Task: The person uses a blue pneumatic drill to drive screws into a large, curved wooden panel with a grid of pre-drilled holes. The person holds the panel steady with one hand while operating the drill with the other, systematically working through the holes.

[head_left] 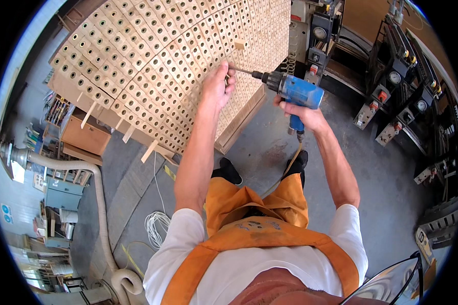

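Observation:
My right hand (305,113) is wrapped round the handle of a blue and black power drill (303,91) that points left. From its chuck a long thin bit (241,70) reaches to my left hand (220,85). The left fingers are closed at the bit's tip; whatever small thing they pinch there is hidden. Just beyond that hand stands a large wooden panel (155,56), covered with rows of pale blocks, each with a round, dark-rimmed hole. A small loose wood block (239,44) sticks out from its face near the bit.
A hose (293,157) runs down from the drill past my feet. Wooden strips (149,151) jut from the panel's lower edge. Coiled white cable (158,227) and a thick duct (101,203) lie at left. Black machinery with gauges (395,77) stands at right.

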Demonstrator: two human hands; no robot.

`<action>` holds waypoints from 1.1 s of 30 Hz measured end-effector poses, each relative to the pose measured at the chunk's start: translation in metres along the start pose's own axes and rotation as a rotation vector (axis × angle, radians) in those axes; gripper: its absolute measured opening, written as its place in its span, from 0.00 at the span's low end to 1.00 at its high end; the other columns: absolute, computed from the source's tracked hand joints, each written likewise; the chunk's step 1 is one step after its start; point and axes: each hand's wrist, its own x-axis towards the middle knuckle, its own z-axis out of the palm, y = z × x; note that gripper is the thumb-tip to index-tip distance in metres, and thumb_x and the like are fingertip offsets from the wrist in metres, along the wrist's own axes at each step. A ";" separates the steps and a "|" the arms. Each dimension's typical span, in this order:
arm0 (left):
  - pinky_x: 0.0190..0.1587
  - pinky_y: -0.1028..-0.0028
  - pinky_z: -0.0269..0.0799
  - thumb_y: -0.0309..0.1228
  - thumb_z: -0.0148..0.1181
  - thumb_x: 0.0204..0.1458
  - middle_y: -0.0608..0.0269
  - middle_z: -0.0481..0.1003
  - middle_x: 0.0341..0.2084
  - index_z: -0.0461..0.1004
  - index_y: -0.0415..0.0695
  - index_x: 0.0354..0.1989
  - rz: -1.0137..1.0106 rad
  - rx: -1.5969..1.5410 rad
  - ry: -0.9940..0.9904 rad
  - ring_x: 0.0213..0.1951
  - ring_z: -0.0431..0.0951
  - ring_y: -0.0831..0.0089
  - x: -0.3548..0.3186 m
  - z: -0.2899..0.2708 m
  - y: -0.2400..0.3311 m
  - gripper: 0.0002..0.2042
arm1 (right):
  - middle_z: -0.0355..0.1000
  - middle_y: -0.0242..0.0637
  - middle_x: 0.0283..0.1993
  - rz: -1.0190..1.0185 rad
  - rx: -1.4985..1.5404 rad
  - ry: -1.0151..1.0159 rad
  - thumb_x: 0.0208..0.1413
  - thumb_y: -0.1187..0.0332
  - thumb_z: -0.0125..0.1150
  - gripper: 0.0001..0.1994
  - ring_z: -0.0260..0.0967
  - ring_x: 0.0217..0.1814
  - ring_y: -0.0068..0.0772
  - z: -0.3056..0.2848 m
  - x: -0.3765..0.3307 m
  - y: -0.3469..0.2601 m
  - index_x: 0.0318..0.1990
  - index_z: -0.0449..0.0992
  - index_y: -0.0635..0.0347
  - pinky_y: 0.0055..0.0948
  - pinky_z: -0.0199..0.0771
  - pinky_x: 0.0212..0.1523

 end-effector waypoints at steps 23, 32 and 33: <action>0.14 0.88 0.53 0.38 0.48 0.63 0.68 0.67 0.25 0.67 0.43 0.39 -0.398 -0.278 0.011 0.21 0.64 0.84 -0.042 -0.028 -0.079 0.11 | 0.77 0.32 0.38 -0.032 -0.091 0.039 0.50 0.71 0.64 0.10 0.73 0.41 0.25 0.042 0.042 -0.024 0.41 0.76 0.59 0.26 0.70 0.34; 0.16 0.86 0.55 0.40 0.53 0.61 0.72 0.67 0.24 0.69 0.42 0.43 -0.354 -0.197 0.109 0.21 0.63 0.85 -0.065 -0.046 -0.089 0.13 | 0.77 0.32 0.38 -0.026 -0.021 0.004 0.50 0.71 0.64 0.10 0.73 0.42 0.25 0.040 0.048 -0.019 0.41 0.75 0.58 0.26 0.70 0.35; 0.17 0.86 0.55 0.38 0.53 0.61 0.71 0.67 0.25 0.69 0.41 0.45 -0.346 -0.210 0.112 0.22 0.64 0.84 -0.064 -0.047 -0.087 0.13 | 0.77 0.32 0.38 -0.029 -0.038 0.008 0.50 0.71 0.64 0.11 0.73 0.42 0.25 0.039 0.047 -0.018 0.41 0.75 0.58 0.26 0.70 0.35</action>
